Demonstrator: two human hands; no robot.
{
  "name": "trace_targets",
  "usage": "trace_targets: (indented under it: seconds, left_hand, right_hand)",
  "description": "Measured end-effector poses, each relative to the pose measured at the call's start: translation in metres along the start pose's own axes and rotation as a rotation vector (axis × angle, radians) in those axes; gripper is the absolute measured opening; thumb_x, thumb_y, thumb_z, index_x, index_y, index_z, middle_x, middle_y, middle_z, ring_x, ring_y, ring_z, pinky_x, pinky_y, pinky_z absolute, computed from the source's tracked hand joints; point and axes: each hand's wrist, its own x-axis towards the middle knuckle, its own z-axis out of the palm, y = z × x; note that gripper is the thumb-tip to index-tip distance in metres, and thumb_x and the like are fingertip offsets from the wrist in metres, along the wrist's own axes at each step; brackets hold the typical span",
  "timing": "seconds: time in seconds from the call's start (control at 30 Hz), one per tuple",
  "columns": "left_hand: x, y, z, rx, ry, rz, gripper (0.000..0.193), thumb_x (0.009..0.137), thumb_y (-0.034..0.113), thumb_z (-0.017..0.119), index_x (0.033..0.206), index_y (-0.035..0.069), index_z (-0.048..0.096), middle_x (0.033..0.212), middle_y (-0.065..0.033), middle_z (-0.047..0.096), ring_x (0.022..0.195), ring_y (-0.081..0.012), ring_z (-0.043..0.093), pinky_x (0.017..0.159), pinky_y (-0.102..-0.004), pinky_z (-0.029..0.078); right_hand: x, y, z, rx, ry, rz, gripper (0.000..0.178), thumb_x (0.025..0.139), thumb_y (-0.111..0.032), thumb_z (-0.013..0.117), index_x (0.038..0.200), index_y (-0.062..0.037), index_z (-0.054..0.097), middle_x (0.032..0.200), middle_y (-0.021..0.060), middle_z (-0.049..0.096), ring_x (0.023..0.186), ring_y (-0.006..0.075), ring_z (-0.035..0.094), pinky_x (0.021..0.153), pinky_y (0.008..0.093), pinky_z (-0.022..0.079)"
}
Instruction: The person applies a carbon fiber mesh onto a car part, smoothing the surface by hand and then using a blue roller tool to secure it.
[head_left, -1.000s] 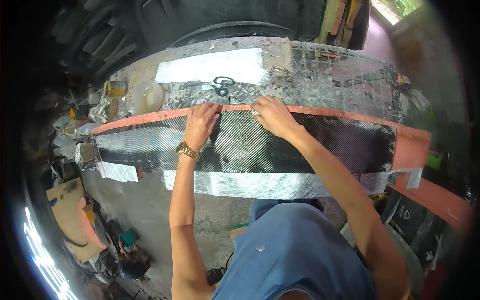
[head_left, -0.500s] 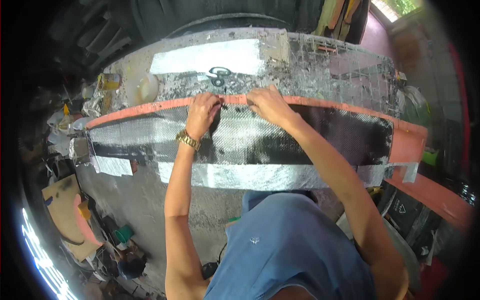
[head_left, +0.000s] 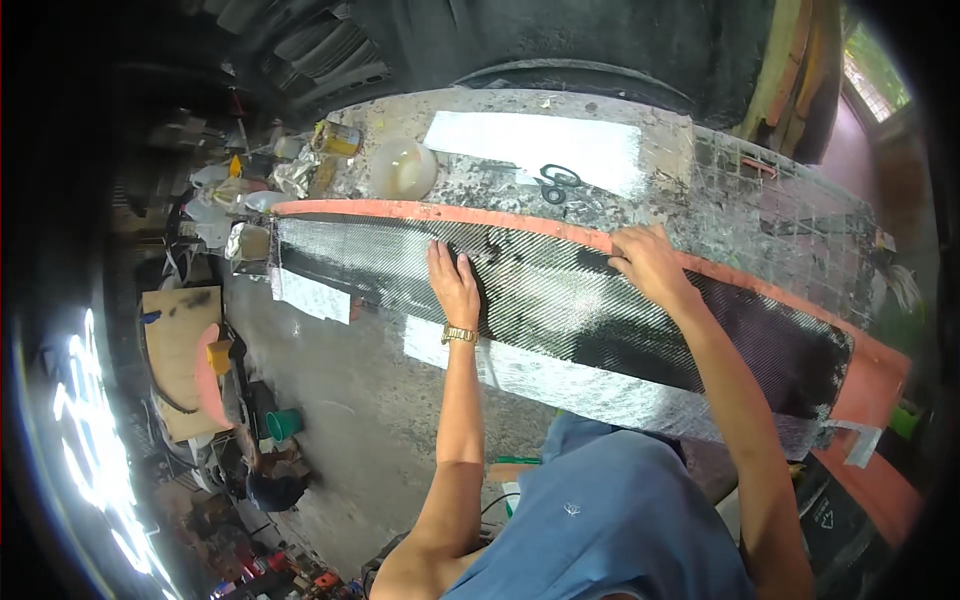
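A long, curved orange mould [head_left: 400, 208] lies across the workbench, with black woven carbon fibre cloth [head_left: 600, 315] spread over it. My left hand [head_left: 455, 285], with a gold watch on its wrist, rests flat on the cloth left of the middle, fingers stretched out. At the far edge, my right hand [head_left: 652, 262] has its fingers curled over the orange rim, thumb on the near side, where the cloth's edge meets it. What lies under those fingertips is partly hidden. Along the near side sticks out a strip of whitish fibre mat [head_left: 540, 375].
Black-handled scissors [head_left: 556, 184] lie beyond the mould, beside a white sheet [head_left: 540, 140]. A translucent bowl [head_left: 404, 168] and a yellowish can [head_left: 337, 138] stand at the far left. Down on the floor at left are a green bucket [head_left: 284, 424] and a board [head_left: 180, 320].
My left hand has left the far rim and come nearer, flattening onto the cloth. My right hand has slid right along the rim. The whole view has turned, tilting the mould down to the right.
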Motion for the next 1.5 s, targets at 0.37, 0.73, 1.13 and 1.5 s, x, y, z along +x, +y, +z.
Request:
trace_targets:
  seconds: [0.37,0.73,1.13,1.5]
  left_hand:
    - [0.000,0.030,0.029,0.152,-0.143,-0.135,0.065,0.105,0.035,0.042,0.152,-0.008,0.029,0.162,-0.0275,0.019,0.150,-0.0427,0.019,0.121,-0.0550,0.016]
    - [0.058,0.058,-0.007,0.036,-0.336,0.548,0.028,0.090,0.013,0.065,0.118,0.009,0.066,0.119,-0.0078,0.063,0.120,-0.0277,0.056,0.106,-0.0477,0.038]
    - [0.045,0.061,-0.002,-0.092,-0.204,0.499,0.023,0.082,0.004,0.070,0.104,0.007,0.064,0.112,-0.0063,0.064,0.100,-0.0298,0.059,0.088,-0.0440,0.044]
    - [0.014,0.016,0.002,0.079,-0.002,-0.135,0.051,0.105,0.027,0.045,0.141,-0.009,0.046,0.150,-0.0283,0.041,0.141,-0.0451,0.035,0.117,-0.0500,0.027]
  right_hand:
    - [-0.006,0.009,-0.003,-0.075,0.013,-0.105,0.016,0.081,-0.015,0.074,0.090,-0.0077,0.062,0.091,0.0062,0.064,0.098,0.0251,0.061,0.090,0.0403,0.038]
    - [-0.002,0.006,-0.010,-0.080,-0.103,-0.053,0.020,0.082,-0.016,0.074,0.096,-0.0070,0.063,0.098,0.0070,0.064,0.103,0.0254,0.061,0.093,0.0408,0.039]
    - [0.070,-0.056,0.050,-0.058,0.148,-0.188,0.034,0.082,-0.022,0.075,0.111,-0.0067,0.065,0.103,0.0084,0.060,0.106,0.0269,0.056,0.091,0.0419,0.039]
    - [0.080,-0.060,0.072,-0.089,0.144,-0.280,0.010,0.087,-0.014,0.065,0.095,-0.0086,0.066,0.097,0.0059,0.060,0.099,0.0240,0.057,0.089,0.0402,0.040]
